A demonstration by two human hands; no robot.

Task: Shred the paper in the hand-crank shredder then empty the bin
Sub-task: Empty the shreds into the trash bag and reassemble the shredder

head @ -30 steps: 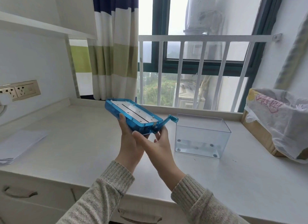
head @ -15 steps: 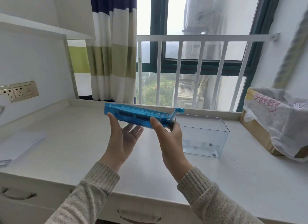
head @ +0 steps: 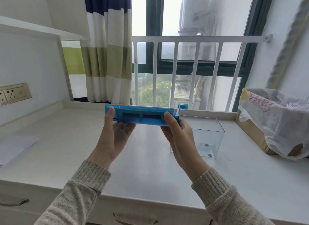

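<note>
The right hand point(head: 179, 134) covers the near-left corner of the bin point(head: 207, 137). The fingers of both hands lie behind the shredder point(head: 142, 115). The paper point(head: 15, 147) runs off the left edge, the bag point(head: 275, 121) off the right.

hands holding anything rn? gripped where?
Both hold the blue shredder top in the air: left hand grips its left end, right hand its right end beside the crank. Clear bin sits unheld.
</note>
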